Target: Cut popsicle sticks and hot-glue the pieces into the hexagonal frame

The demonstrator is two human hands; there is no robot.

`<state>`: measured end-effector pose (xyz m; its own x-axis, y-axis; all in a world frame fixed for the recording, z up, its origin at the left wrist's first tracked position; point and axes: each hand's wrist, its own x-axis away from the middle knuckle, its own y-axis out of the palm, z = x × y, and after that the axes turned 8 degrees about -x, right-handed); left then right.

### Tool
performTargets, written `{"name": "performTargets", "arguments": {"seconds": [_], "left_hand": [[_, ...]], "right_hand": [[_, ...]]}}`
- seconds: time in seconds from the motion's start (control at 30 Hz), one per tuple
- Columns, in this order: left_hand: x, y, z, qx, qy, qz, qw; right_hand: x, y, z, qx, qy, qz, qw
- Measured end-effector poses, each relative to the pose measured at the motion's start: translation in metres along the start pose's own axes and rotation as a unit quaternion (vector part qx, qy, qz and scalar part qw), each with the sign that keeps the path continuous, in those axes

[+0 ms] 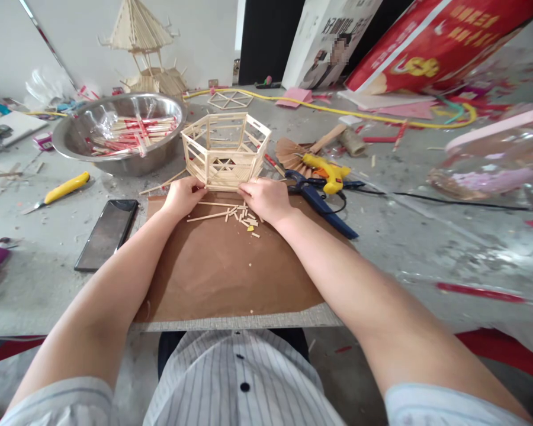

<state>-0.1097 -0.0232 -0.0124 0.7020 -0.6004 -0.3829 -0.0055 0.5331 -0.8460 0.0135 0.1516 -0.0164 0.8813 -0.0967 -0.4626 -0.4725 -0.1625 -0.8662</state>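
An open hexagonal frame of pale wooden sticks stands at the far edge of a brown paper sheet. My left hand rests curled against the frame's lower left corner, fingers pinched at its bottom rail. My right hand is curled at the lower right corner, fingertips pressed on the same rail. Several loose stick pieces lie on the paper between my hands.
A steel bowl of sticks sits far left. A black phone and yellow-handled knife lie left. A yellow glue gun, blue-handled tool and black cable lie right. A stick pagoda stands behind.
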Motion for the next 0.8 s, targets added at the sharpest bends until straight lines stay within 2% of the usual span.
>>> {"name": "performTargets", "arguments": {"seconds": [0.2, 0.37, 0.43, 0.5, 0.63, 0.73, 0.8], "left_hand": [[0.0, -0.001, 0.0, -0.004, 0.003, -0.005, 1.0], [0.0, -0.001, -0.004, 0.003, 0.008, -0.008, 1.0], [0.001, -0.001, -0.006, 0.009, 0.012, -0.009, 1.0], [0.001, -0.001, -0.007, 0.009, 0.018, -0.01, 1.0], [0.001, -0.003, -0.007, -0.01, 0.012, -0.011, 1.0], [0.001, -0.005, -0.007, -0.018, 0.002, -0.011, 1.0], [0.001, -0.005, -0.007, -0.014, 0.0, -0.006, 1.0]], "right_hand": [[0.003, -0.004, 0.005, -0.035, -0.02, 0.027, 0.999], [0.002, -0.026, 0.015, -0.082, -0.033, 0.055, 0.995], [-0.001, -0.039, 0.022, -0.087, 0.002, 0.062, 0.994], [-0.003, -0.051, 0.033, -0.076, 0.066, 0.053, 0.994], [0.0, -0.068, 0.058, -0.009, 0.212, -0.026, 0.977], [0.01, -0.076, 0.072, 0.029, 0.261, -0.083, 0.961], [0.018, -0.082, 0.078, 0.04, 0.302, -0.096, 0.948]]}}
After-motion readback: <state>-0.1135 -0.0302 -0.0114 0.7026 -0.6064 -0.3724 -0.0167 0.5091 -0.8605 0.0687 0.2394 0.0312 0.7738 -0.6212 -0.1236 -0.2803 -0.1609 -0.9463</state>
